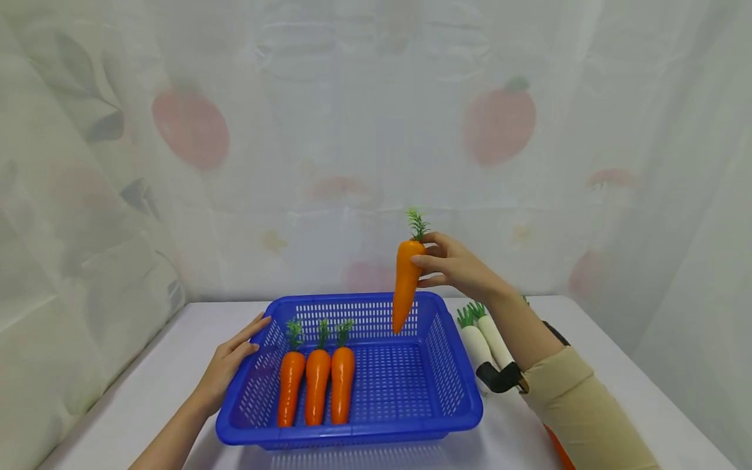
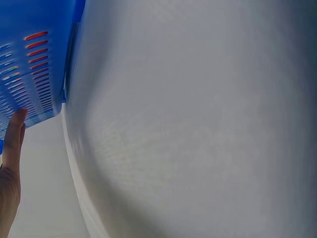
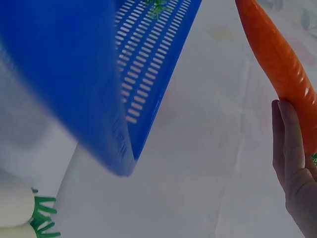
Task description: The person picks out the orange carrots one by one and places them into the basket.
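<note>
My right hand (image 1: 455,264) pinches an orange carrot (image 1: 405,281) near its leafy green top, thumb on the near side. The carrot hangs tip down over the right half of a blue plastic basket (image 1: 352,433), its tip overlapping the far wall in the head view. My left hand (image 1: 226,365) rests at the basket's left rim; in the left wrist view, straight fingers (image 2: 15,139) touch the slotted outer wall. Inside the basket, on its left side, three carrots (image 1: 318,385) lie side by side, green tops toward the far wall.
Two white radishes (image 1: 477,346) with green tops lie right of the basket, partly hidden behind my right forearm. An orange thing (image 1: 559,447) shows beside the beige sleeve. The white table (image 1: 147,385) meets a fruit-patterned curtain (image 1: 329,130) at the back.
</note>
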The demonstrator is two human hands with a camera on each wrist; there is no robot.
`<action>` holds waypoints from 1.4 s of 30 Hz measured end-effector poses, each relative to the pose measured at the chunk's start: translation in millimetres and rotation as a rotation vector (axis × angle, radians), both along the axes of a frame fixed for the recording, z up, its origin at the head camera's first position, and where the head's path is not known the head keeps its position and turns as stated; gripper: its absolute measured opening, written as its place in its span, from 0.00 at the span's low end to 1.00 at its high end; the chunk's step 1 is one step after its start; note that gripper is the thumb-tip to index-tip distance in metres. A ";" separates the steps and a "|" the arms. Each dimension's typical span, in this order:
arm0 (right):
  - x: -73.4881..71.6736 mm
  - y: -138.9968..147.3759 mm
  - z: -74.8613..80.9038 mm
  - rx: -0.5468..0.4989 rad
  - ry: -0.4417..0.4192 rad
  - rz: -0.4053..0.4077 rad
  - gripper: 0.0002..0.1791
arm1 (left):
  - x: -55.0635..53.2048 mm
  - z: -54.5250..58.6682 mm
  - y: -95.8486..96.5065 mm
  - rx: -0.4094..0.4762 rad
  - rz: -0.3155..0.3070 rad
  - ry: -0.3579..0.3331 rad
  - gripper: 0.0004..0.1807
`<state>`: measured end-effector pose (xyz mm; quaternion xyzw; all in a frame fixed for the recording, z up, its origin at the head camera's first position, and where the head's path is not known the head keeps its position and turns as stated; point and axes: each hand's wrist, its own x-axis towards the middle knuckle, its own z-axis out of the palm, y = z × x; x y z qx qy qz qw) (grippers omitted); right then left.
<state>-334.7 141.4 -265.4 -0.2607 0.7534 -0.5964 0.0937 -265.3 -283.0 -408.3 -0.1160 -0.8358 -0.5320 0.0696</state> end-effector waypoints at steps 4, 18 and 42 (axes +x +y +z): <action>-3.6 -13.4 -2.0 -0.019 -0.016 0.000 0.28 | -0.1 -0.3 -0.1 0.008 -0.004 -0.003 0.26; -21.7 -55.2 -19.6 -0.028 -0.147 -0.072 0.31 | -1.5 -1.0 1.0 0.012 -0.006 0.002 0.26; -21.0 -100.1 -72.9 0.395 -0.345 0.094 0.37 | 0.0 -3.5 -5.0 0.021 -0.002 -0.013 0.27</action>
